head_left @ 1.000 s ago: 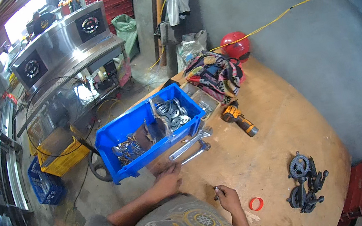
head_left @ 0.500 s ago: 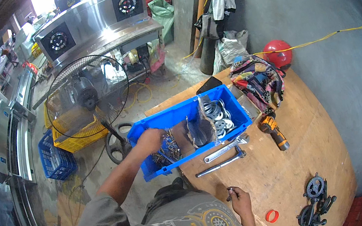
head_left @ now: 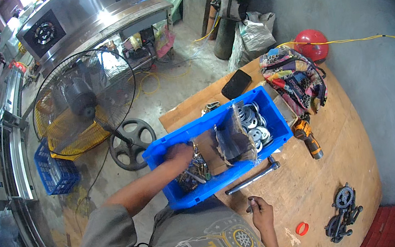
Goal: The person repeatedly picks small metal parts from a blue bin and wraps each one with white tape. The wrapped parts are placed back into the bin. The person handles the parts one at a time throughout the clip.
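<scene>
My left hand (head_left: 180,157) reaches into the left part of a blue plastic bin (head_left: 202,193), down among loose screws (head_left: 198,170). Its fingers are blurred and partly hidden there. Cardboard dividers (head_left: 210,153) split the bin, and flat silver metal rings (head_left: 257,127) fill the right part. Over the wooden table, my right hand (head_left: 262,213) is closed in a pinch on a small dark piece (head_left: 249,208), too small to name. A ratchet wrench (head_left: 251,179) lies between that hand and the bin.
A cordless drill (head_left: 308,139), patterned bag (head_left: 294,77) and black phone (head_left: 236,84) lie around the bin. Black cast burner parts (head_left: 342,212) and a red ring (head_left: 301,228) are at the right. A standing fan (head_left: 84,104) is at the left, near a yellow crate (head_left: 76,140).
The bin has come nearer to me and now covers the adjustable wrench that lay before it. My left hand has moved with it, still among the screws. The whole view has shifted.
</scene>
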Demonstrator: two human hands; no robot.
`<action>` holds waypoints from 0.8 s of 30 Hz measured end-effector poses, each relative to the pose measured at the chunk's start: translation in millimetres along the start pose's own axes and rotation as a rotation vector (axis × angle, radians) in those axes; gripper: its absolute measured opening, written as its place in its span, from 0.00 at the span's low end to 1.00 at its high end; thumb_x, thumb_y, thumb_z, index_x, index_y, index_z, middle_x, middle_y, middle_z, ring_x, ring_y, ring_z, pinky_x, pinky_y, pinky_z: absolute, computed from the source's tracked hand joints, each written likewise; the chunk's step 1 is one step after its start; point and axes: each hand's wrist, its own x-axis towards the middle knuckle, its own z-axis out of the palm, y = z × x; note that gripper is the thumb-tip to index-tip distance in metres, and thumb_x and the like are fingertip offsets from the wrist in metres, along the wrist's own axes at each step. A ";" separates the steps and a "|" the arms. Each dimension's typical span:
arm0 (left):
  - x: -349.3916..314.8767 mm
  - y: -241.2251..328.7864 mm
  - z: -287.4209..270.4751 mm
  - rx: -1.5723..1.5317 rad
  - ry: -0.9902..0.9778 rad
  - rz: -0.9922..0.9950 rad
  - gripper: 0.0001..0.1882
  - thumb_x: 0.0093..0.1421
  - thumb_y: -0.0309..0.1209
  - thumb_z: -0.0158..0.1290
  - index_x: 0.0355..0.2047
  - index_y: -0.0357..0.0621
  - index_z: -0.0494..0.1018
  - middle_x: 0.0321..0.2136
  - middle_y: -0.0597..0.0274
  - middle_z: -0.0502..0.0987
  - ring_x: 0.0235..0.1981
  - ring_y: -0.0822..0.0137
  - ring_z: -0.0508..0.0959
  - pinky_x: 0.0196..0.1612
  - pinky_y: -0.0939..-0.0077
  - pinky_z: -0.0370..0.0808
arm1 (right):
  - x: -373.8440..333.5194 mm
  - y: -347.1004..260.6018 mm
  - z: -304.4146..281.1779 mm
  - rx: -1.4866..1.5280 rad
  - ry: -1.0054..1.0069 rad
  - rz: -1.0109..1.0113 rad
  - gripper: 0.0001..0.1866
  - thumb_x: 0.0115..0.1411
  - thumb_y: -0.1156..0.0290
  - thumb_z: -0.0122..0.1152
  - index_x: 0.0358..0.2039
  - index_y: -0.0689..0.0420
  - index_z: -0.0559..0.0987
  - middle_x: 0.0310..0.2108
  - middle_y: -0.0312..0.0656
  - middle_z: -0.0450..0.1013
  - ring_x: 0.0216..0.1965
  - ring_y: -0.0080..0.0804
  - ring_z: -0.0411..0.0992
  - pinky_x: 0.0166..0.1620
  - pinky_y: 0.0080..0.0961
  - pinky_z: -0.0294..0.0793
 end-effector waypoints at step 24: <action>-103.0 156.5 -141.0 -1.324 -0.173 0.751 0.09 0.62 0.28 0.59 0.40 0.37 0.77 0.36 0.60 0.81 0.40 0.74 0.79 0.43 0.77 0.77 | 17.5 -149.8 -46.3 0.529 0.249 -0.224 0.17 0.69 0.63 0.53 0.51 0.60 0.78 0.34 0.38 0.78 0.32 0.20 0.73 0.35 0.19 0.73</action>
